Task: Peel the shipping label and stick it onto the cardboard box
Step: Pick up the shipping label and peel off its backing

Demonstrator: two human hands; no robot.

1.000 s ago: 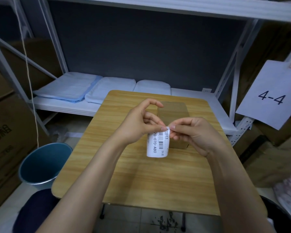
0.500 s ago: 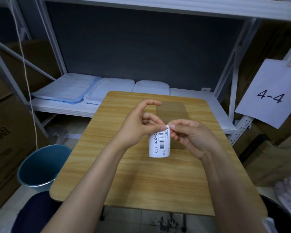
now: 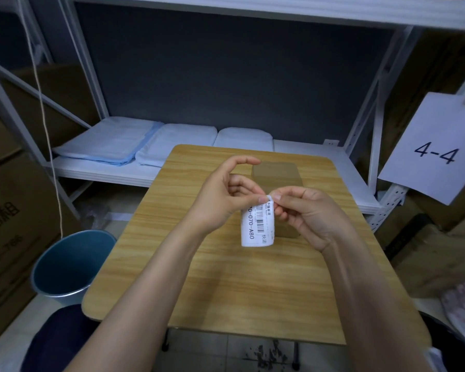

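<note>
A white shipping label [image 3: 257, 226] with a barcode hangs upright above the wooden table [image 3: 239, 285]. My left hand [image 3: 220, 200] pinches its top left corner between thumb and fingers. My right hand [image 3: 304, 213] pinches the top right corner, fingertips almost touching the left ones. A small brown cardboard box [image 3: 275, 174] sits on the table just behind both hands, its front partly hidden by them and by the label.
A blue bin [image 3: 70, 267] stands on the floor left of the table. A white shelf [image 3: 97, 170] behind holds folded pale bedding [image 3: 113, 143]. A paper sign reading 4-4 [image 3: 435, 151] hangs at right. Large cardboard cartons [image 3: 8, 216] stand at far left.
Both hands keep their pinch on the label's top edge. The label has scarcely shifted; the view has drifted slightly.
</note>
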